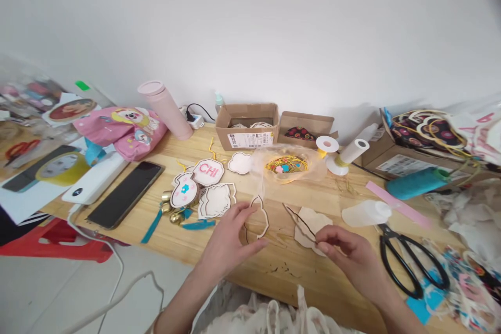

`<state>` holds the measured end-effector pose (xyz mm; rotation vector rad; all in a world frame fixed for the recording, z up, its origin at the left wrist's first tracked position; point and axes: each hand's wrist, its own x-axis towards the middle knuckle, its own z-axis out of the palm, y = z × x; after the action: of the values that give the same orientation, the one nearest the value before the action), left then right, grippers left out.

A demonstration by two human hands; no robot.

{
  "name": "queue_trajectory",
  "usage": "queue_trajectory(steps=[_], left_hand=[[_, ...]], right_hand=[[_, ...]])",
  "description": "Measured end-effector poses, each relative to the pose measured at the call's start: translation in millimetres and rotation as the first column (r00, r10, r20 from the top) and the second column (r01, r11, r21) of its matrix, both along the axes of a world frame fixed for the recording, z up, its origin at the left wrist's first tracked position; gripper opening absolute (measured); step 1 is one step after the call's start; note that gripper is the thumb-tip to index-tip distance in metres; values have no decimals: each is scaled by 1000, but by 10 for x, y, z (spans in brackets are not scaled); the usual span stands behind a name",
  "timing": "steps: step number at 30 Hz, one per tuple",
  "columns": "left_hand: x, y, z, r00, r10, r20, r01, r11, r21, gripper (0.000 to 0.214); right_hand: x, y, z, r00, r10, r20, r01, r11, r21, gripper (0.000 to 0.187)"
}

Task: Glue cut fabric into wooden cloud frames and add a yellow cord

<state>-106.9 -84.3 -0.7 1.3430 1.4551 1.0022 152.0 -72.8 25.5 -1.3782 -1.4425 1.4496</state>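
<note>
My left hand (229,242) holds a thin cloud-shaped outline frame (261,217) between thumb and fingers, just above the wooden table (289,266). My right hand (346,255) pinches a thin dark cord (299,220) that runs up and left across a plain wooden cloud-shaped piece (311,225) lying on the table. The two hands are close together near the table's front edge.
Decorated cloud ornaments (203,185) with bells lie left of my hands, beside a phone (125,194). A plastic bag of yellow cords (287,165), two cardboard boxes (246,126), thread spools (348,155), a glue bottle (366,213) and black scissors (410,258) surround the work spot.
</note>
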Motion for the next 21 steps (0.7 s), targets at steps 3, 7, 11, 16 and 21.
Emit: queue_trajectory(steps=[3, 7, 11, 16, 21], left_hand=[[174, 81, 50, 985, 70, -158, -63, 997, 50, 52], [313, 97, 135, 971, 92, -221, -68, 991, 113, 42], [451, 32, 191, 998, 11, 58, -13, 999, 38, 27], [752, 26, 252, 890, 38, 455, 105, 952, -286, 25], [881, 104, 304, 840, 186, 509, 34, 919, -393, 21]], right_hand=[[-103, -46, 70, 897, -277, -345, 211, 954, -215, 27], [-185, -76, 77, 715, -405, -569, 176, 893, -415, 28], [-178, -79, 7, 637, -462, -618, 186, 869, -458, 24], [-115, -109, -178, 653, -451, -609, 216, 881, -420, 22], [145, -179, -448, 671, -679, -298, 689, 720, -87, 27]])
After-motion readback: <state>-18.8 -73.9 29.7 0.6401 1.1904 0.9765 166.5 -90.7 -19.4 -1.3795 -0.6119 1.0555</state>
